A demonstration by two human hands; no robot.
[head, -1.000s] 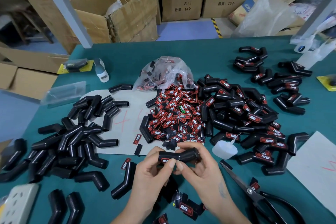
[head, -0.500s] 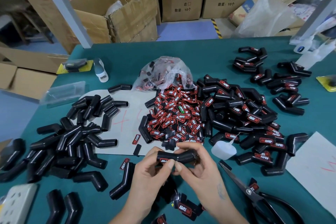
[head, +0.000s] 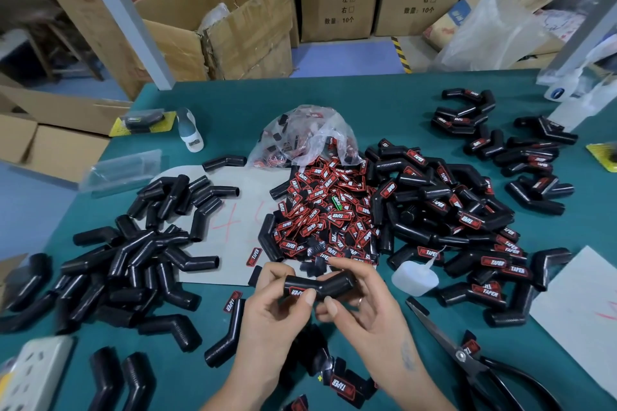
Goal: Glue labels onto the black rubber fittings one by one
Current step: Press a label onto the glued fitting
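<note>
Both hands hold one bent black rubber fitting (head: 337, 284) above the table's front edge. My left hand (head: 273, 314) grips its left half, thumb pressing on a red and black label (head: 295, 291) stuck there. My right hand (head: 360, 307) grips the right half. A heap of loose red labels (head: 320, 213) lies just beyond, spilling from a clear plastic bag (head: 303, 135). Plain fittings (head: 133, 253) are piled at the left. Labelled fittings (head: 450, 213) are piled at the right. A small white glue bottle (head: 415, 279) stands right of my hands.
Black scissors (head: 474, 360) lie at the front right beside a white sheet (head: 581, 307). A white power strip (head: 36, 370) sits at the front left corner. More labelled fittings (head: 521, 150) lie at the far right. Cardboard boxes (head: 230, 27) stand beyond the green table (head: 233, 103).
The fitting has turned in my hands, so the label on its left half now faces up under my left thumb. The hands stay in the same place.
</note>
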